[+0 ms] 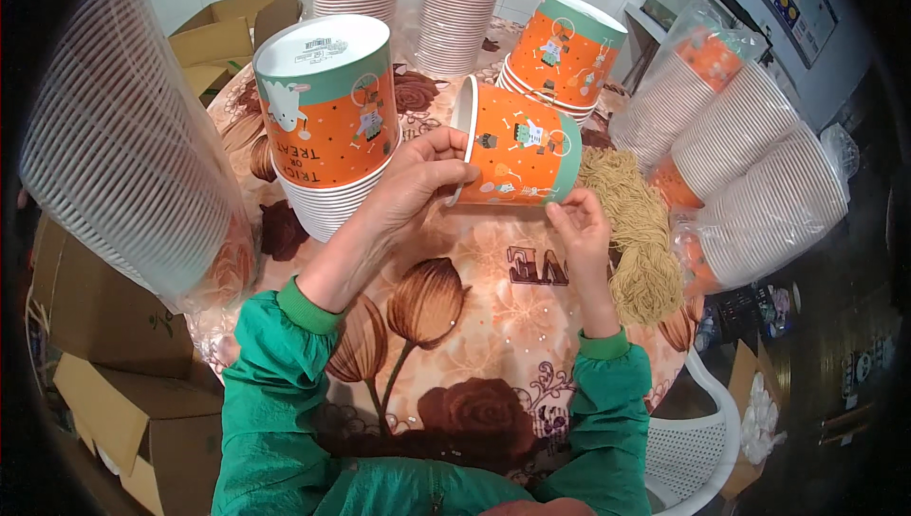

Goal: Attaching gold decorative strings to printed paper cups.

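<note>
An orange paper bucket with a green band and cartoon figures lies tilted on its side in the air above the table. My left hand grips its white rolled rim, the bucket's mouth facing left. At the green base end, my right hand pinches the lower edge between thumb and fingers. Just left of the bucket stands a stack of upside-down nested buckets of the same kind. Another upside-down stack is behind it. A hank of straw-coloured cord rests beside my right hand.
Tall plastic-wrapped bucket stacks stand at the left and the back; more wrapped stacks lean at the right. A flowered cloth covers the table. Open cardboard boxes sit at lower left, a white plastic chair at lower right.
</note>
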Available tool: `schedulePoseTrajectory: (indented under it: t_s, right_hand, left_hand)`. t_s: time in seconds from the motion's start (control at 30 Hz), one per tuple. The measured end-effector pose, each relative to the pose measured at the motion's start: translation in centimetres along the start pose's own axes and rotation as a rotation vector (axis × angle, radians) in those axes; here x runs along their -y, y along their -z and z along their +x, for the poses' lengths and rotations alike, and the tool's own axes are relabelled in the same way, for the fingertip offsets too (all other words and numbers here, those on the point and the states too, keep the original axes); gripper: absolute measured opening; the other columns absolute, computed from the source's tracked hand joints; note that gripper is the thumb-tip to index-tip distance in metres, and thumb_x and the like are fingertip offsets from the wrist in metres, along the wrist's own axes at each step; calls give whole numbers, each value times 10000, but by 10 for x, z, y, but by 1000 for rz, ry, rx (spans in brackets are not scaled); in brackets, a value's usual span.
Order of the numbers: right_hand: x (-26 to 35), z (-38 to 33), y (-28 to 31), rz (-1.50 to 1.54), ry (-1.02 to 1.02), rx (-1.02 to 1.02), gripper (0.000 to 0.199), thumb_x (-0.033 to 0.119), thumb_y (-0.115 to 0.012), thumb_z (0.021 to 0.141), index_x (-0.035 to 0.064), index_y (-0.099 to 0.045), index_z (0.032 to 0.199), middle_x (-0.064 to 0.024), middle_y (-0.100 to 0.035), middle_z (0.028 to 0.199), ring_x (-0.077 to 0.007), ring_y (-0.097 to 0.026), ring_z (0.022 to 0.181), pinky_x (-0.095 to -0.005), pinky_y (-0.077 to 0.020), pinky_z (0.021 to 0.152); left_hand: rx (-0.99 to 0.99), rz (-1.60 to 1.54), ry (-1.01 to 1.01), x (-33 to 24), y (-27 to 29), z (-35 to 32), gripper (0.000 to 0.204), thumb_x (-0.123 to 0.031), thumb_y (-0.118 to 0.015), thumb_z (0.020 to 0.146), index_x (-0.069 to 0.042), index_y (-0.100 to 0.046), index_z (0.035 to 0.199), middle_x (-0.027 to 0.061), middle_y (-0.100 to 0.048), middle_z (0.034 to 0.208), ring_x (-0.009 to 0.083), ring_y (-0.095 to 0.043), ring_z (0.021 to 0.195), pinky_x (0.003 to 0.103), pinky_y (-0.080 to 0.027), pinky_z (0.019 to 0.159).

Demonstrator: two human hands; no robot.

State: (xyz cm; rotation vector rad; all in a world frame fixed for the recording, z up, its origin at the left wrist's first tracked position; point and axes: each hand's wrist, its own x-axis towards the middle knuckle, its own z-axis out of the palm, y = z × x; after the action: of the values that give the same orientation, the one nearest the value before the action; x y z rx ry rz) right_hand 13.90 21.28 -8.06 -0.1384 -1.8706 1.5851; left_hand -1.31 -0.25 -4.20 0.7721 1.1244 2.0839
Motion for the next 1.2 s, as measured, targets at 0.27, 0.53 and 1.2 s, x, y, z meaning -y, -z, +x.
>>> schedulePoseTrajectory:
  t_s: [0.27, 0.53, 1.2]
  right_hand:
    - [47, -6, -36, -940, 712, -256, 235, -72, -690, 839, -5, -653, 1061, -126, -536, 1072, -258, -568, 900, -359, -495, 760]
    - [51, 2, -56, -808, 664, -67, 203, -39, -652, 865, -5, -676, 1064, -139, -560, 1029, -306, -589, 961, -416, -491, 813]
    - [44, -3, -54, -599, 483, -31, 94, -39, -666, 883, -12, -629, 965, -118, -577, 960, -261, -623, 796, -377, -505, 703]
  left_hand:
    - [-33, -47, 47, 2, -6, -4, 252, -14, -672, 918, -33, -619, 1164, 66, -703, 1108, 145, -687, 1011, 308, -567, 960]
    - [-27, -12, 116, 12, -11, -3, 254, 42, -670, 900, 14, -621, 1147, 103, -708, 1087, 162, -701, 973, 297, -579, 932]
    - [39, -44, 210, 17, -24, -12, 186, -39, -720, 908, 25, -666, 1074, 79, -715, 953, 112, -693, 799, 254, -583, 709]
